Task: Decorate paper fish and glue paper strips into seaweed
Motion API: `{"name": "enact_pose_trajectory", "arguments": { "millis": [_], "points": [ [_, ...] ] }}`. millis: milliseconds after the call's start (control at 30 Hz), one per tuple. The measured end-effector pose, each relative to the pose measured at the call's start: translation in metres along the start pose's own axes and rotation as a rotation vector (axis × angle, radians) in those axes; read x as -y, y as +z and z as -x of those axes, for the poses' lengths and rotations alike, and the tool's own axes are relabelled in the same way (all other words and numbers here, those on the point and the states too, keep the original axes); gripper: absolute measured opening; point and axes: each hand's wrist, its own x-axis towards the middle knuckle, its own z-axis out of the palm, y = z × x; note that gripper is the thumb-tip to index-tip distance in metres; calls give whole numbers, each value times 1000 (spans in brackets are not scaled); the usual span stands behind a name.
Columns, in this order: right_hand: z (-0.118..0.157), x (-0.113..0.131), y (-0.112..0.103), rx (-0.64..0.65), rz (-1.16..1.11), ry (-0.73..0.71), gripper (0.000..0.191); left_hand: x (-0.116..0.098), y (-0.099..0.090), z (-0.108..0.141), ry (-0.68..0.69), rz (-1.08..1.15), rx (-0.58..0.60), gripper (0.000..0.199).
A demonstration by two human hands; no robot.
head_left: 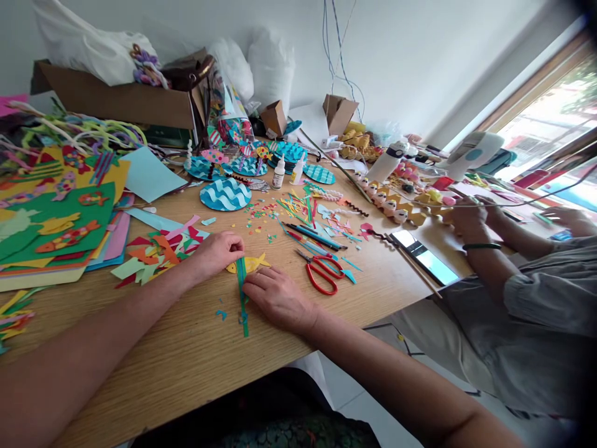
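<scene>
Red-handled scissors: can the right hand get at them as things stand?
Probably yes: the red-handled scissors lie close beside the right hand, with bare tabletop between. Its fingers are at the green strip, so it would likely need to leave that first.

Pale wall (410,56), bright window (553,112), wooden table (181,361)

Between our fingers (257,283) we see a green strip (241,274) and a yellow fish (254,264); beyond them, a blue disc (226,195) (pale wavy bands across it).
</scene>
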Motion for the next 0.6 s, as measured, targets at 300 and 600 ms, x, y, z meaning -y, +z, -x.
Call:
{"name": "enact_pose_trajectory", "arguments": {
  "millis": [300,600],
  "points": [
    [0,0,1,-9,5,-4,21,-1,-1,1,-8,-16,5,11],
    [0,1,-1,-1,-11,-2,21,-2,-1,0,-9,-30,12,12]
  ]
}}
